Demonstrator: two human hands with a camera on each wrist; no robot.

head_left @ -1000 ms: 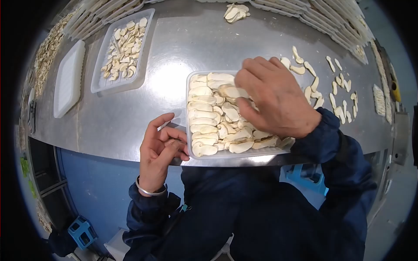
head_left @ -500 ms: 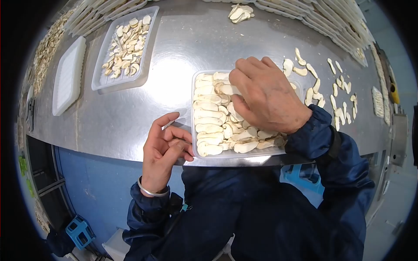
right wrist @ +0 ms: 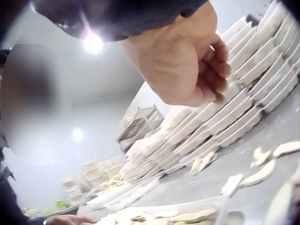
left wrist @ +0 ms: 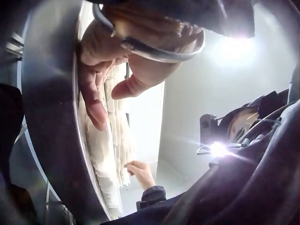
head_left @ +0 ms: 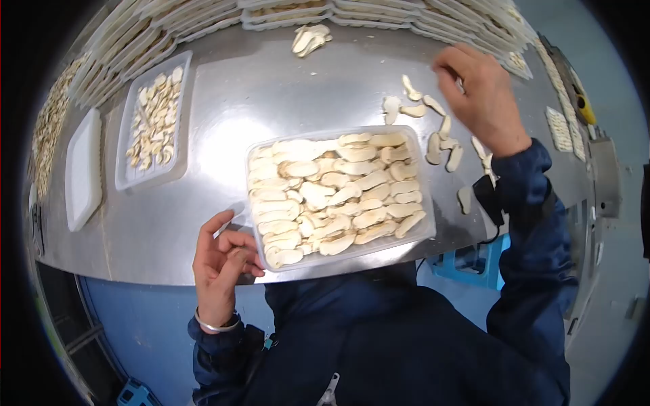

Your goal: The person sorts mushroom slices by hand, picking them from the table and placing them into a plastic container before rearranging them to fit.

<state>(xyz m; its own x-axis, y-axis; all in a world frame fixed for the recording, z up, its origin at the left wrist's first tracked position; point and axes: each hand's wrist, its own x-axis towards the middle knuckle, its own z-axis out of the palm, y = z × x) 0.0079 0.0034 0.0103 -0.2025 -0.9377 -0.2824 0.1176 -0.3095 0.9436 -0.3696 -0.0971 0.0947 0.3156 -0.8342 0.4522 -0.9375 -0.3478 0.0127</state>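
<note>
In the head view, a clear plastic tray (head_left: 386, 249) of pale mushroom slices (head_left: 370, 218) lies at the table's front edge. The slices lie closely side by side, with some overlapping. My left hand (head_left: 223, 260), a metal bangle at its wrist, rests beside the tray's left wall with fingertips right at the near left corner; its fingers are loosely bent. Up at the right, my right hand (head_left: 479, 95) hovers above the table, past the loose mushroom slices (head_left: 433, 147). In the right wrist view its fingers (right wrist: 218, 70) curl loosely, and nothing shows between them.
Left of the tray stands another tray (head_left: 177, 159) of smaller mushroom pieces, then an upended white tray (head_left: 84, 169). A small pile of slices (head_left: 311, 40) lies near the back. Stacked filled trays (head_left: 376, 13) line the far edge. A yellow-handled tool (head_left: 584, 110) is far right.
My right hand has left the slices in the tray, where it was laying a slice, and moved right and away over the table. The left hand stays at the tray's corner. The head view has shifted.
</note>
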